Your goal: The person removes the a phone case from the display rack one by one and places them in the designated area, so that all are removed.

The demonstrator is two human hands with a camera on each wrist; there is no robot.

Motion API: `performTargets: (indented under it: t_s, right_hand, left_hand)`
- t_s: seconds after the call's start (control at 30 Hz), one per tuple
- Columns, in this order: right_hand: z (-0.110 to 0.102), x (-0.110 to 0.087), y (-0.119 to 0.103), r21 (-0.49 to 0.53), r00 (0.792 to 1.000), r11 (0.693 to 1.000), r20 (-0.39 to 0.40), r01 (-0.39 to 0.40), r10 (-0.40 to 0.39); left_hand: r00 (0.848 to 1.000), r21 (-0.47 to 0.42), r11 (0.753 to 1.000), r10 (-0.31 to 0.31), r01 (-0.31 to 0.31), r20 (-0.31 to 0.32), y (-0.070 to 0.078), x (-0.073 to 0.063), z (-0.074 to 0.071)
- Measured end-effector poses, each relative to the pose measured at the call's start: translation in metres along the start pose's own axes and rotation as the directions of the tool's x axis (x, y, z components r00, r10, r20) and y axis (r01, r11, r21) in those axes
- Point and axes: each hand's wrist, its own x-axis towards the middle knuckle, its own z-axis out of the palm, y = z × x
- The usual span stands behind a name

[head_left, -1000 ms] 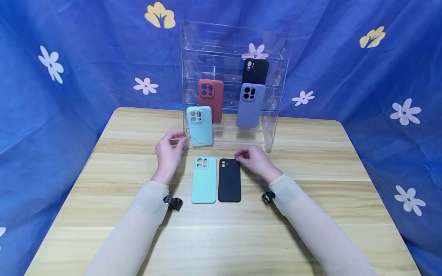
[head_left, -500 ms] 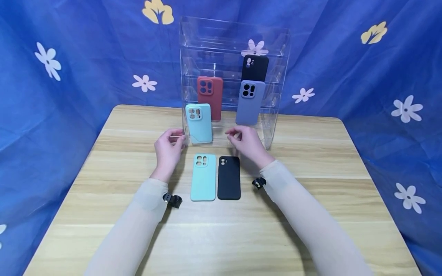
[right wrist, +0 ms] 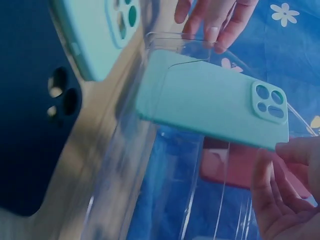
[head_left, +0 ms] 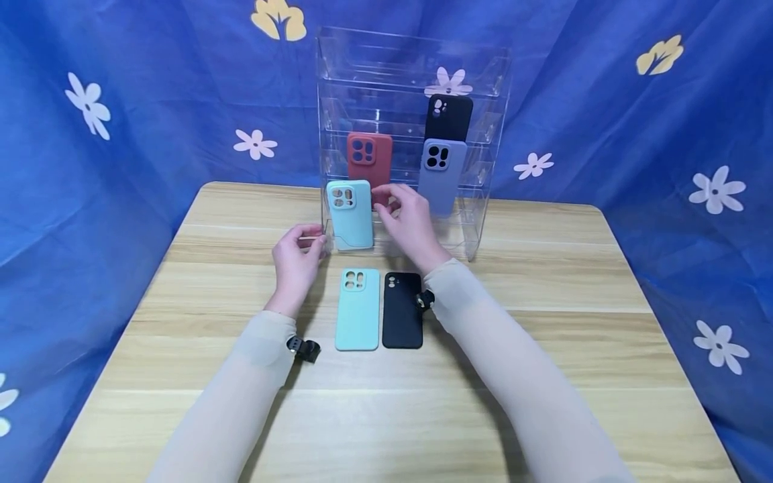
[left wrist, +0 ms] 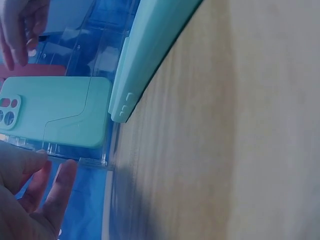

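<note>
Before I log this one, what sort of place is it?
Probably a makeshift filming corner set up like a small shop display: a blue flowered curtain hangs behind a wooden table, and a clear stand holds phone cases.

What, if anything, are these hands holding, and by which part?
The left hand pinches the clear stand by its left edge. The right hand is at the top right corner of the standing turquoise case; whether it grips is unclear.
</note>
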Motion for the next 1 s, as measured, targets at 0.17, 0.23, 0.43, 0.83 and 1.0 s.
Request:
performTargets:
  t_s: [0.17,0.23,0.43,0.83,1.0]
  right_hand:
    - [0.002,0.009,-0.007,-0.002,0.999,1.0,-0.035,-0.001,0.001]
    - [0.002,0.011,-0.007,0.0,0.999,1.0,-0.033,-0.009,0.009]
    - [0.004,0.017,-0.008,0.017,1.0,0.999,-0.012,-0.028,0.029]
    - [0.01,0.017,-0.011,0.013,0.999,0.999,0.019,-0.045,0.044]
    - [0.011,0.016,-0.012,0.027,0.999,0.999,-0.011,-0.039,0.039]
  left_hand:
    - [1.0,0.0,1.0,0.001,-0.001,0.007,-0.001,0.001,0.0]
    - [1.0,-0.001,1.0,-0.001,0.001,0.01,-0.001,0.001,0.0]
    - [1.0,0.002,1.0,-0.008,0.008,0.008,-0.002,0.001,-0.001]
    - [1.0,0.005,1.0,-0.001,0.001,0.005,-0.001,-0.001,-0.003]
    - [1.0,-0.003,1.0,0.015,-0.015,0.001,-0.002,-0.001,-0.001]
